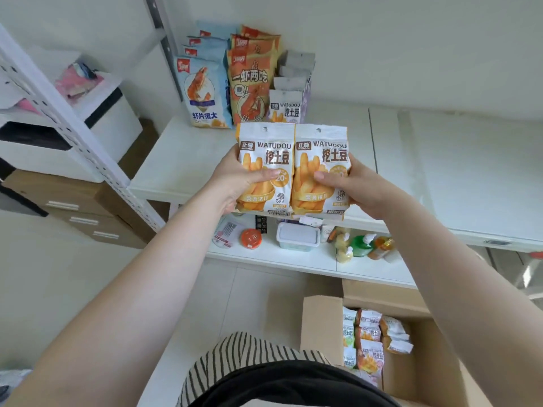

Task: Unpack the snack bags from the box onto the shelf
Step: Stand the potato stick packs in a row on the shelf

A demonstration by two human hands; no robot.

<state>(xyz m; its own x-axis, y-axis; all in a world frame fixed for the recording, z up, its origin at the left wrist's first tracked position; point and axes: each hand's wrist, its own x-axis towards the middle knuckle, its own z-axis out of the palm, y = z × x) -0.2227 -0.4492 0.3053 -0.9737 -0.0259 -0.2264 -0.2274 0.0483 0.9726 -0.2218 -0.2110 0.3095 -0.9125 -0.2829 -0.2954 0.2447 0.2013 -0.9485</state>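
Head view
Left hand (235, 179): grips the left bag (266, 168) by its outer edge, thumb across the front, fingers curled behind.
Right hand (357, 186): grips the right bag (320, 171) the same way, thumb on the front face.
Bags: two matching orange-and-white packs, upright, side by side and touching, held in the air over the front edge of the shelf (182, 171).
Shelf stock: blue bags (202, 92) and orange bags (251, 83) stand in rows at the back left; a row of purple bags (289, 101) stands just beside them, right behind the held pair.
Box (323, 327): open on the floor below right, more bags (368, 339) inside.
Lower shelf: a tub (298, 236) and bottles (363, 245).
Handling, as I judge it: light, puffy, crinkly film that yields and may slip; contents likely brittle, so squeeze gently. Take hold at the side edges or the flat top seal, not the swollen middle.
Next move: likely to stand both beside the purple row; soft bases may topple.
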